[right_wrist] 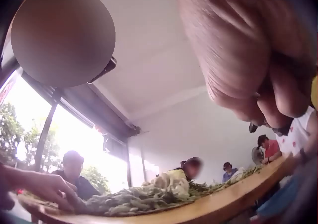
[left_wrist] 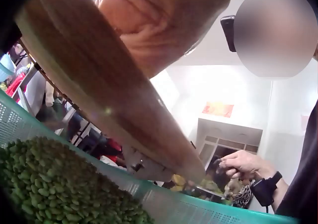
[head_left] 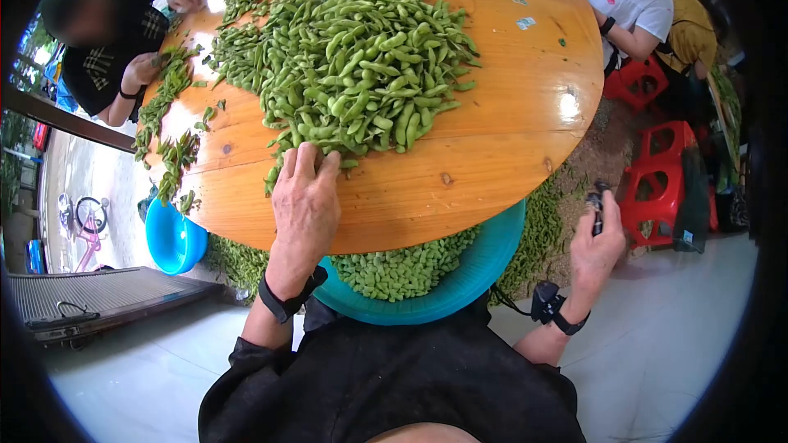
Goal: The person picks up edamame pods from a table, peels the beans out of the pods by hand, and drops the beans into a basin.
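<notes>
A big heap of green soybean pods (head_left: 369, 66) covers the middle of the round wooden table (head_left: 501, 139). At its near edge my left hand (head_left: 308, 201) reaches in, palm down, with fingertips at the pods; the fingertips are partly hidden among them. Off the table's right side, my right hand (head_left: 596, 250) grips a small black tool (head_left: 597, 212), held upright in the fist. Below the table edge, over my lap, a teal basin (head_left: 502, 267) holds many shelled green beans (head_left: 402, 272). The left wrist view also shows these beans (left_wrist: 49, 184) close up.
Leafy scraps (head_left: 174, 160) lie along the table's left side, where a person in black sits. Another person in a white shirt is at the far right. Red stools (head_left: 661, 172) stand to the right, a blue basin (head_left: 176, 238) at left. Empty pods (head_left: 538, 234) cover the floor.
</notes>
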{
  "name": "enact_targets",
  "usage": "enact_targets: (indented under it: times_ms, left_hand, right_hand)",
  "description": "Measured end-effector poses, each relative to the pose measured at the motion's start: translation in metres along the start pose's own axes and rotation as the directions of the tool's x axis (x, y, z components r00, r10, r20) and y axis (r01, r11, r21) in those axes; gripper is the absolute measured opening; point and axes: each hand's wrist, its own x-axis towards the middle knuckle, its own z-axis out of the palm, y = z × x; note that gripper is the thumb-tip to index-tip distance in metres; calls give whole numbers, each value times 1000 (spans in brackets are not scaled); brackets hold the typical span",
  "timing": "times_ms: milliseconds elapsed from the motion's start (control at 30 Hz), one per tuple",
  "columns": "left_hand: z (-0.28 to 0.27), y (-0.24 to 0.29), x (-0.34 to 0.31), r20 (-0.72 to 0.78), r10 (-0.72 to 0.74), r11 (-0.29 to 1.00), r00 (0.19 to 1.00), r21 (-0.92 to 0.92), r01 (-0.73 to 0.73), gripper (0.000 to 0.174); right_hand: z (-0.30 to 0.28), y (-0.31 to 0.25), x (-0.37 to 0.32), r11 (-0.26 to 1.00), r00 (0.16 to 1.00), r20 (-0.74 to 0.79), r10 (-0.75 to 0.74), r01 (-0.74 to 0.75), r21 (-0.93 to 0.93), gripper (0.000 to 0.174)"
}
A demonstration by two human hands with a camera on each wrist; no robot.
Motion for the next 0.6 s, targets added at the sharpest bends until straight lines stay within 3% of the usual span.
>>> enact_targets:
  times_ms: [33, 100, 167, 233, 267, 300, 333, 367, 400, 433, 500, 533, 600]
  left_hand:
    - [0, 0, 1, 0, -15, 999, 1000, -28, 15, 23]
    - [-5, 10, 5, -73, -4, 993, 997, -115, -4, 23]
    - [-9, 23, 3, -135, 2, 978, 991, -206, -30, 24]
    - [-8, 39, -4, 43, -61, 786, 997, -614, 74, 22]
    - [2, 43, -9, 59, -61, 673, 996, -734, 84, 22]
    - [4, 52, -12, 61, -56, 669, 997, -738, 82, 22]
    - [5, 61, -15, 255, -170, 398, 952, -866, 303, 19]
    - [5, 66, -17, 462, -214, 73, 861, -871, 486, 16]
    - [3, 68, -19, 479, -176, 49, 860, -868, 493, 12]
    - [4, 69, -20, 482, -175, 47, 859, -867, 496, 12]
    - [6, 68, -21, 373, -152, 211, 915, -892, 399, 12]
    - [8, 68, -21, 374, -153, 210, 915, -892, 400, 12]
    - [14, 70, -22, 148, -139, 359, 979, -914, 189, 11]
  right_hand:
    - [3, -2, -2, 1000, 1000, -4, 1, -1, 1, 17]
    - [11, -19, -10, 979, 978, 210, -13, -30, 200, 19]
    - [22, -51, -17, 879, 911, 413, 20, -213, 428, 20]
    - [33, -77, -25, 759, 831, 553, -61, -321, 566, 20]
    - [37, -87, -28, 703, 788, 610, -87, -385, 598, 21]
    - [40, -95, -31, 641, 741, 661, -120, -450, 621, 21]
    - [44, -101, -33, 534, 692, 710, -133, -553, 639, 23]
    - [47, -105, -35, 418, 640, 753, -156, -648, 637, 24]
    - [48, -108, -34, 358, 581, 783, -223, -698, 620, 32]
    - [48, -107, -34, 359, 580, 785, -220, -700, 618, 32]
    - [48, -106, -33, 193, 505, 832, -228, -814, 547, 32]
    - [49, -105, -34, 193, 504, 833, -228, -815, 546, 32]
    - [51, -102, -36, 101, 500, 829, -251, -838, 536, 31]
